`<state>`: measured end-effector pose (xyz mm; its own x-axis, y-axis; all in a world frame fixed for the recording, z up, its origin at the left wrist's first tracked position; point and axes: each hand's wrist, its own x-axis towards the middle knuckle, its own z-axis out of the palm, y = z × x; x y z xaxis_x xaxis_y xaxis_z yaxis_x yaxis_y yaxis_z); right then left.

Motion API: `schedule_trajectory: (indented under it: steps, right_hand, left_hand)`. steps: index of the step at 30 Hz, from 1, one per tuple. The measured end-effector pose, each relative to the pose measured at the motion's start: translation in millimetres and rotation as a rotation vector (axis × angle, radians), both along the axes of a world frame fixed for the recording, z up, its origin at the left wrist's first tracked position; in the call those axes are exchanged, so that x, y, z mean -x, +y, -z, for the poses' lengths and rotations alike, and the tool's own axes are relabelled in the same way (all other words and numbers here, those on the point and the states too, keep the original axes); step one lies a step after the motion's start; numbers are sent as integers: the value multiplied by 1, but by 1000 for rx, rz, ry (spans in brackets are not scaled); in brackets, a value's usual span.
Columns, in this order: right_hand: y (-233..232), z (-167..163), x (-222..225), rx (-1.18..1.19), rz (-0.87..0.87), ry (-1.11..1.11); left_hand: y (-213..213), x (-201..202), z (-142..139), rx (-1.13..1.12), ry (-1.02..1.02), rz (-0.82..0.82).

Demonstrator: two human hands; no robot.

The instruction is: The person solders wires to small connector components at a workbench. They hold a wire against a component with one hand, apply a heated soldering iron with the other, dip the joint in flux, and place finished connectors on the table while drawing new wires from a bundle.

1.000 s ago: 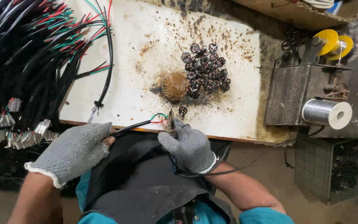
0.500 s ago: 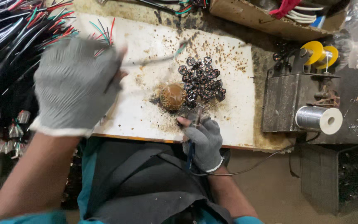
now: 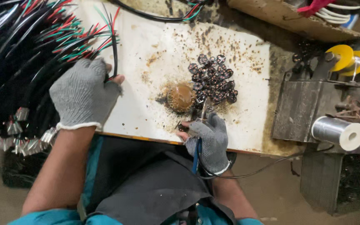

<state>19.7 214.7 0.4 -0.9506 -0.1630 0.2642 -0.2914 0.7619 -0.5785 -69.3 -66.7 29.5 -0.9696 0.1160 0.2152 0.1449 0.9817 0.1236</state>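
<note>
The black cable point(image 3: 114, 46) lies at the right edge of the big bundle of black, red and green wires point(image 3: 26, 54), its long axis running up and away from the person. The left hand point(image 3: 84, 93), in a grey knit glove, is closed on the cable's lower end, thumb and bare fingertips pinching it, so the free length rises straight above that hand.

To the right of the cable, on the stained white surface point(image 3: 155, 37), sits a brown, crusted round tin point(image 3: 181, 97), and just beyond it a heap of small dark connectors point(image 3: 213, 78). The gloved right hand point(image 3: 207, 137) is well apart from the cable, below the tin at the surface's near edge, wrapped around a soldering iron point(image 3: 203, 112) whose tip points up toward the heap. Farther right stand a spool of solder wire point(image 3: 338, 132) and two yellow reels point(image 3: 348, 58).
</note>
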Motion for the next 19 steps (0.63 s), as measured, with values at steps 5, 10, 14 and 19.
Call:
schedule_trajectory:
  steps: [5,10,14,19]
  right_hand:
    - [2,-1,-8,120,-37,84]
    - [5,3,-37,679,179,-186]
    - [4,14,-55,770,286,-126]
    - [32,41,-42,1042,332,-538]
  left_hand:
    - [-10,-12,-8,-251,52,47]
    - [29,-66,-15,-471,-232,434]
    - [41,-83,-1,-424,-412,682]
    - [33,-81,3,-588,-745,709]
